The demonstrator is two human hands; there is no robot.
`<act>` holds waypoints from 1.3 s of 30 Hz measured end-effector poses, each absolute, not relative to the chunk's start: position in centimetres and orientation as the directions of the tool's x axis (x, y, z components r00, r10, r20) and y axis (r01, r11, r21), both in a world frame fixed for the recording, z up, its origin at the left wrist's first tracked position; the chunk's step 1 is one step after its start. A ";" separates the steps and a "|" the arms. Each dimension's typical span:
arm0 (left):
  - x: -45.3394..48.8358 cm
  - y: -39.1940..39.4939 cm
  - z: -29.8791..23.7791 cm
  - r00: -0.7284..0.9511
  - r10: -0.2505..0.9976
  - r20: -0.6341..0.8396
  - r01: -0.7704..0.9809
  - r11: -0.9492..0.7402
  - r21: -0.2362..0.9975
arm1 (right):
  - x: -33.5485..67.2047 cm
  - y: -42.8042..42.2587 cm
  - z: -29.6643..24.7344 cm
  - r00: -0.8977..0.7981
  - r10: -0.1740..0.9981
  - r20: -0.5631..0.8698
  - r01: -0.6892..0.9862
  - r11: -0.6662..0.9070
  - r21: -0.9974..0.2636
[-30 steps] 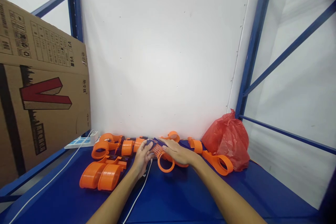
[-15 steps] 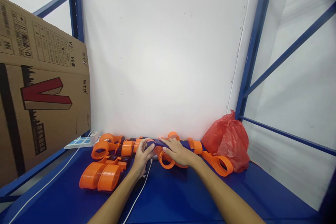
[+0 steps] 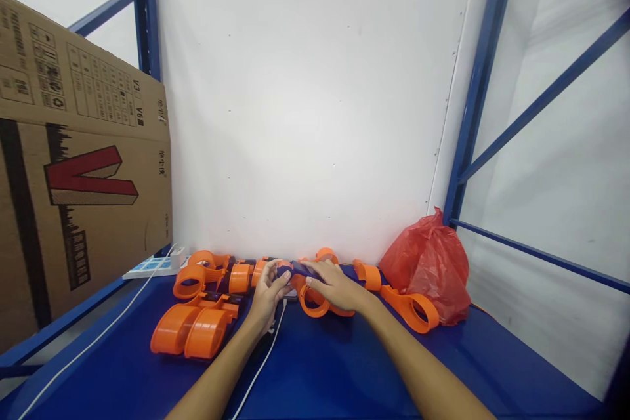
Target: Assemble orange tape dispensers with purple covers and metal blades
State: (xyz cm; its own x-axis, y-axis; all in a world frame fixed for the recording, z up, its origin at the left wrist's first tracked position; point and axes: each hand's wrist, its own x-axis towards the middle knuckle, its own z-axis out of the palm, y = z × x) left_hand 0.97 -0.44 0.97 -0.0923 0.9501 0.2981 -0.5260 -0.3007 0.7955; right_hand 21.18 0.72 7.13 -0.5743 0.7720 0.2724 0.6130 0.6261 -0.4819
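Note:
In the head view, a dark blue and orange device [image 3: 300, 269], which looks like a tape dispenser with a ring-shaped orange part, is held between both hands at the back of the blue table. My left hand [image 3: 270, 289] is closed around its left end, the thumb pressed on the dark blue part. From the right, my right hand [image 3: 335, 283] lies over the same device with its fingers curled on top. Just below the hands is an orange ring [image 3: 314, 302]; whether it belongs to the held piece I cannot tell. A white cable [image 3: 268, 354] runs up close to my left hand.
Several similar orange pieces [image 3: 207, 331] lie to the left. Another orange piece [image 3: 416, 312] lies on the right beside a red plastic bag [image 3: 428, 269]. A large cardboard box [image 3: 98, 177] and a power strip [image 3: 152, 267] are at the left, before a white wall [image 3: 305, 111].
The whole view has shifted very slightly. Both hands stay on the dark blue and orange device, with only tiny finger movement.

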 end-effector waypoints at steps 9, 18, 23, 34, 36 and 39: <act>0.6 -0.8 1.0 -0.042 0.933 0.357 -0.588 -0.312 0.747 | 21.9 0.0 8.2 -0.562 0.709 0.427 0.503 0.702 -0.504; 0.9 -0.2 0.9 -0.087 0.888 0.452 -0.431 -0.443 0.786 | 21.0 0.2 6.4 -0.661 0.416 0.625 0.619 0.773 0.141; 0.6 0.4 0.4 -0.119 0.892 0.436 -0.415 -0.444 0.794 | 20.8 0.4 5.8 -0.661 0.366 0.655 0.613 0.768 0.189; 0.8 -0.3 1.2 -0.098 0.943 0.317 -0.548 -0.317 0.774 | 21.1 0.0 6.1 -0.551 0.460 0.696 0.561 0.822 -0.099; 0.7 -0.6 1.5 -0.069 0.950 0.303 -0.573 -0.287 0.768 | 20.8 -0.1 6.3 -0.484 0.554 0.677 0.490 0.813 -0.314; 0.8 -0.9 1.8 -0.026 0.952 0.305 -0.578 -0.264 0.772 | 20.1 0.2 6.2 -0.471 0.683 0.559 0.370 0.728 -0.578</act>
State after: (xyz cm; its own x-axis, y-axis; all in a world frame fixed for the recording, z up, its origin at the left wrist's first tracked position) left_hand 0.76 -0.88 1.83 -0.0261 0.9519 0.3054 -0.5783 -0.2636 0.7721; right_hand 20.11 0.15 6.16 -0.4709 0.6827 0.5587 0.3695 0.7277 -0.5778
